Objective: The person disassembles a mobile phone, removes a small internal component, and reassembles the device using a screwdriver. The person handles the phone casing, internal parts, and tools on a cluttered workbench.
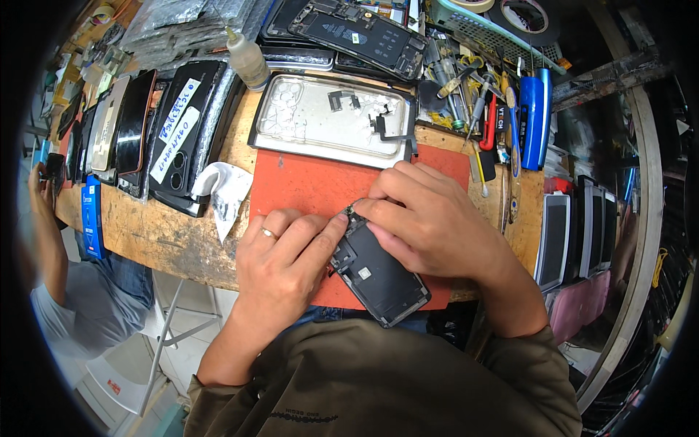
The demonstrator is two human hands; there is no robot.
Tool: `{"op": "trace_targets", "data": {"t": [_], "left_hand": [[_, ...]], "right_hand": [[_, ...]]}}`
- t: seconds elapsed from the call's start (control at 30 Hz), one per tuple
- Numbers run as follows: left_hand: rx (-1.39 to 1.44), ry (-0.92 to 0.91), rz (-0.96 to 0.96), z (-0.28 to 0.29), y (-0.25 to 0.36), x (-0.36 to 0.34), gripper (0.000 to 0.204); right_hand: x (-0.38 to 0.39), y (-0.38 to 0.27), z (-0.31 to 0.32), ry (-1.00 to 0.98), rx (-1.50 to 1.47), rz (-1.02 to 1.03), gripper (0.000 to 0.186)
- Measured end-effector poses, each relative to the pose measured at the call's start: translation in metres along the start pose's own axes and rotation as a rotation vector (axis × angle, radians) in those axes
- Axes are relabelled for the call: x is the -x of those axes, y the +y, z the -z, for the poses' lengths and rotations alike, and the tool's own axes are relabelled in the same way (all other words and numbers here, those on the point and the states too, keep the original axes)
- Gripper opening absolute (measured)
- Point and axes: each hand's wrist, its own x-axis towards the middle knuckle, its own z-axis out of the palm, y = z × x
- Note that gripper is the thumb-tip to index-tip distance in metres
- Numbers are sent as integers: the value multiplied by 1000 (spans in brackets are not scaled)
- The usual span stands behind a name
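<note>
Head view has, at left, a blue box (92, 218) against the desk (175, 244), then a crumpled white tissue (224, 191). The left hand (286, 251), half curled, sets its index fingertip on the far end of a dark phone panel (386, 273), its thumb hidden. That panel lies slantwise on a red mat (291, 178), jutting past the near edge. The right hand (426, 226) bends over the panel's far end, fingers bunched; I cannot tell what they pinch. Farther right lies a long blue object (534, 120).
</note>
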Motion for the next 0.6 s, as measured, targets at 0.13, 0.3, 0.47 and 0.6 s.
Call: {"op": "trace_targets", "data": {"t": [0.13, 0.3, 0.47, 0.6], "left_hand": [[-76, -27, -50, 1, -1, -2, 37], [-160, -92, -79, 6, 2, -3, 35], [-99, -78, -97, 5, -4, -7, 34], [-93, -48, -102, 2, -4, -7, 35]], "right_hand": [[0, 1, -1, 0, 5, 11, 24], [0, 1, -1, 6, 0, 8, 23], [1, 0, -2, 17, -14, -17, 28], [1, -1, -1, 6, -20, -37, 32]]}}
